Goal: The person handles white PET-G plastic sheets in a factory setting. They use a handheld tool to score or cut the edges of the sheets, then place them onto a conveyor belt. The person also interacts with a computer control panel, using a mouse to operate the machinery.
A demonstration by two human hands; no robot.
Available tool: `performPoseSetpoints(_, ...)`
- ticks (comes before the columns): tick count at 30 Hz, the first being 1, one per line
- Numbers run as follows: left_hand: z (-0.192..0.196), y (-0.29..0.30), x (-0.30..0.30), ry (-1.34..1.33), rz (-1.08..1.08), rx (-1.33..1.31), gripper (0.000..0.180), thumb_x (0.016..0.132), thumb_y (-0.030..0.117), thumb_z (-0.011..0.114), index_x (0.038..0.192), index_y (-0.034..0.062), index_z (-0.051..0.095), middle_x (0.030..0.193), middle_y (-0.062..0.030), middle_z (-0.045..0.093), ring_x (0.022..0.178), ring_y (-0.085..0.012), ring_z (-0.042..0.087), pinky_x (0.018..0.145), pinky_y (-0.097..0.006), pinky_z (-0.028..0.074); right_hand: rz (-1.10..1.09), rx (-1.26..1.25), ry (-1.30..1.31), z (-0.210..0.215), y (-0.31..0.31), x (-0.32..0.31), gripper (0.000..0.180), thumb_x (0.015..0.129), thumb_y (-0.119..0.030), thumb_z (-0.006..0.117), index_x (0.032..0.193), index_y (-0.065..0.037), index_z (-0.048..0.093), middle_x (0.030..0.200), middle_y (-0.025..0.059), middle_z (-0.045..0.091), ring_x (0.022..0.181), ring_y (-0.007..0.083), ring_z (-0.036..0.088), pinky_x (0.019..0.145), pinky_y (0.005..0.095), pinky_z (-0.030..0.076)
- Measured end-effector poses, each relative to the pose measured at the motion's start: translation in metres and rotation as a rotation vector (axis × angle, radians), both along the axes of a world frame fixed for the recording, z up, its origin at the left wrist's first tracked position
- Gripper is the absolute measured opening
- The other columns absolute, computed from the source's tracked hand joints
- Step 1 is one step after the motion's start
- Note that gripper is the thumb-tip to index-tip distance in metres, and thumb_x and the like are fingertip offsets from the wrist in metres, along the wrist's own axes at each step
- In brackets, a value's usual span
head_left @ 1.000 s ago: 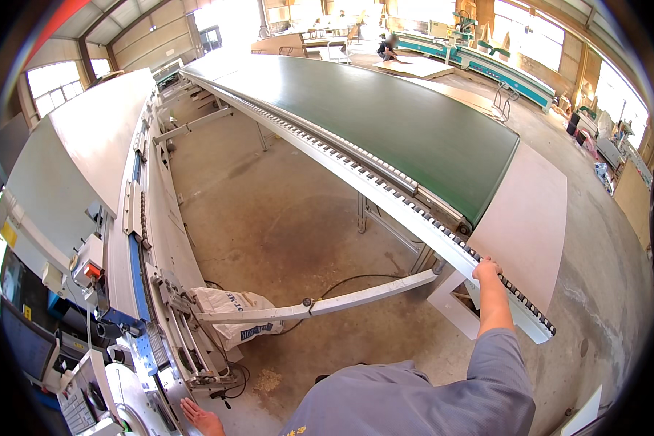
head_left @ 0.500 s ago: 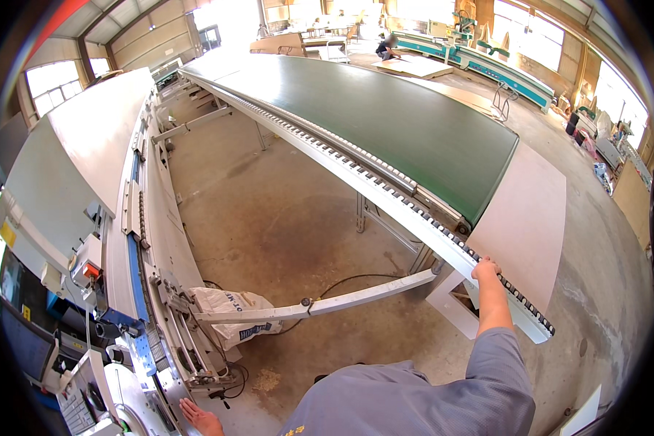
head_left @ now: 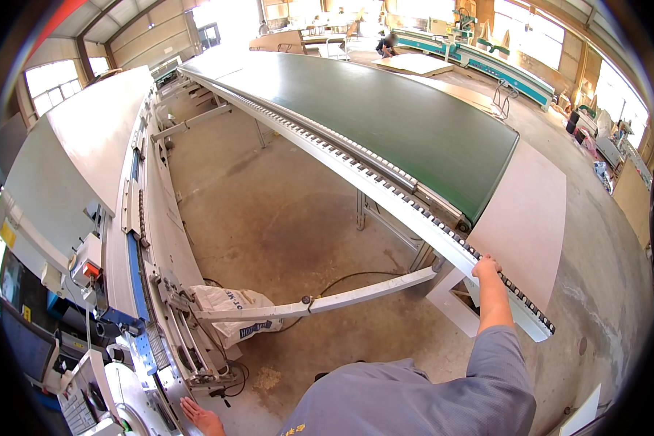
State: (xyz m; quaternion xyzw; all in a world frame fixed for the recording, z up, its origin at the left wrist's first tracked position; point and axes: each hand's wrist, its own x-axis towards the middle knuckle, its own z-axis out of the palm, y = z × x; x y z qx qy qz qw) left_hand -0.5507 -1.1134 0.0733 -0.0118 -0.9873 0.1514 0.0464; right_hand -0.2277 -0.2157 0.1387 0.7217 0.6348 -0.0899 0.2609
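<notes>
My right hand [head_left: 486, 267] is closed over the near end of a long white roller rail [head_left: 443, 237], its fingers curled over the row of small dark rollers. The rail runs away to the far left, alongside a wide green conveyor belt [head_left: 385, 116]. At the lower left, my left hand [head_left: 202, 417] lies with its fingers stretched out against the metal edge of a long edge-processing machine [head_left: 168, 240]. Nothing shows in that hand. A white crossbar [head_left: 363, 294] spans the gap between the machine and the rail.
Beneath the crossbar's left end sits a white printed sack [head_left: 232, 309], near dark cables. Pale boards [head_left: 534, 211] lie beyond the rail on the right. A keyboard [head_left: 76, 413] and monitor stand at lower left. Far back, a person [head_left: 386, 46] is near a teal machine [head_left: 501, 73].
Both my hands stay where they were, on the rail and the machine edge. In the background the other person has shifted from leaning over toward the boards to a more upright posture.
</notes>
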Motion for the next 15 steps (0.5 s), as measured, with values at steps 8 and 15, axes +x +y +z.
performPoseSetpoints(8,0.0092,0.0079,0.0028,-0.024,0.014,0.006,0.064,0.092,0.019,0.044,0.151,0.0013,0.027,0.157,-0.0179,0.028,0.145,-0.0326,0.027,0.118,-0.043,0.024,0.009,0.005,0.000,-0.0022,0.0013,0.0024,0.086,0.084,-0.032,0.063,0.150,-0.003,0.018,0.151,0.0221,0.035,0.140,0.0359,0.037,0.111,0.0562,0.031)
performPoseSetpoints(15,0.0094,0.0071,0.0032,-0.040,0.013,-0.032,0.064,0.093,0.020,0.043,0.151,0.0015,0.027,0.157,-0.0172,0.029,0.146,-0.0322,0.026,0.118,-0.042,0.023,0.013,-0.007,-0.010,0.0047,-0.0034,-0.0012,0.083,0.085,-0.031,0.062,0.150,-0.002,0.018,0.151,0.0220,0.035,0.140,0.0357,0.037,0.111,0.0560,0.031)
